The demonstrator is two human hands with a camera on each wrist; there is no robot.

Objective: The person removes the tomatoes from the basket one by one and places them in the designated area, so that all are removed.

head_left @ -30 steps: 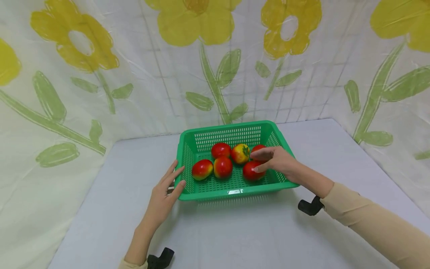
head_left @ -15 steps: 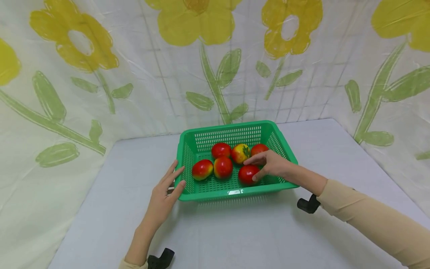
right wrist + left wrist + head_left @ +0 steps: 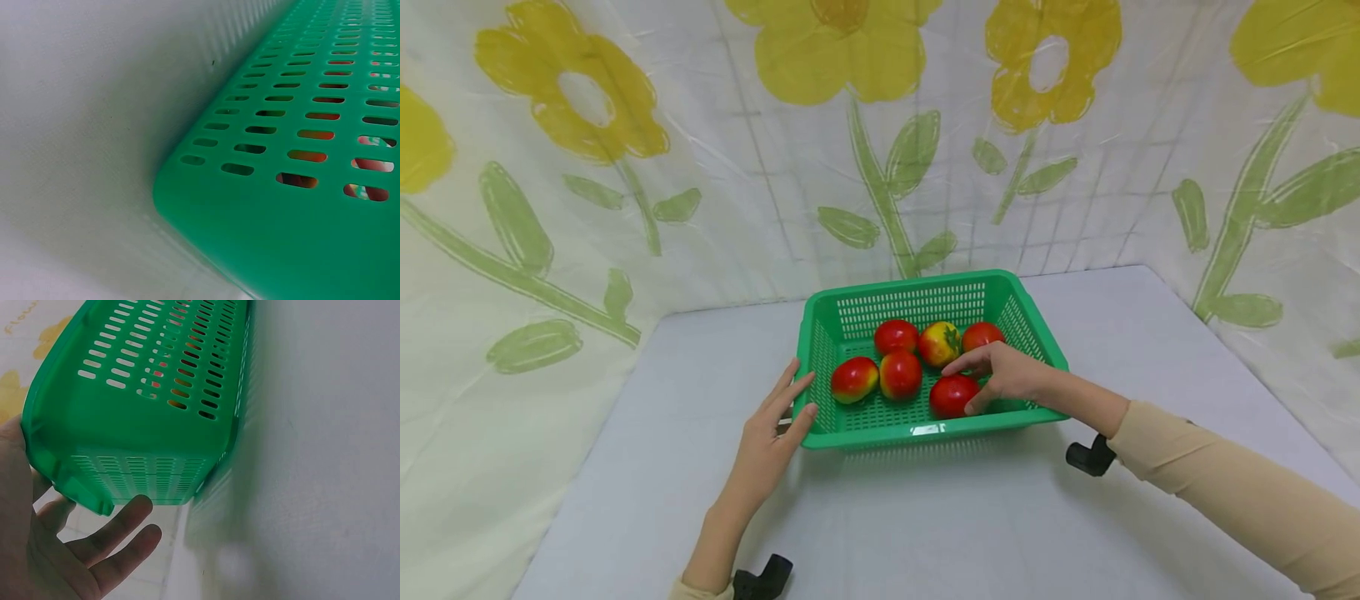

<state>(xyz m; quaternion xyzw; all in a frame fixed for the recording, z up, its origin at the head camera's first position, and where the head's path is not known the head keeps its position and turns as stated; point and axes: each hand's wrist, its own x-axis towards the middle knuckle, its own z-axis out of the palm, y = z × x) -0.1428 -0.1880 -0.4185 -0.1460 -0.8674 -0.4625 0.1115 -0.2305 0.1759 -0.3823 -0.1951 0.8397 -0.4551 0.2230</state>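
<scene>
A green plastic basket [image 3: 865, 437] stands on the table with several glossy fruits inside. My left hand [image 3: 763, 446] rests at its left rim, fingers spread and fairly straight; the left wrist view also has this hand [image 3: 81, 550] against the rim, some fingers off the wall. My right hand [image 3: 1011, 373] reaches over the right front corner and holds a red fruit [image 3: 951, 397] between thumb and fingers, low in the basket. Behind it lie another red fruit [image 3: 982, 335] and a yellow-red one with a green leafy top [image 3: 938, 343]. The right wrist view shows only the basket's outside [image 3: 269, 225], not the hand.
Left in the basket sit more red fruits: one with a yellow end [image 3: 854, 380], one upright [image 3: 900, 374] and one at the back [image 3: 895, 337]. A white cloth covers the table [image 3: 910, 525]. A flower-printed curtain [image 3: 722, 167] hangs directly behind.
My right hand has moved slightly left and lower onto the front red fruit, which has shifted a little left with it. The left hand stays at the rim.
</scene>
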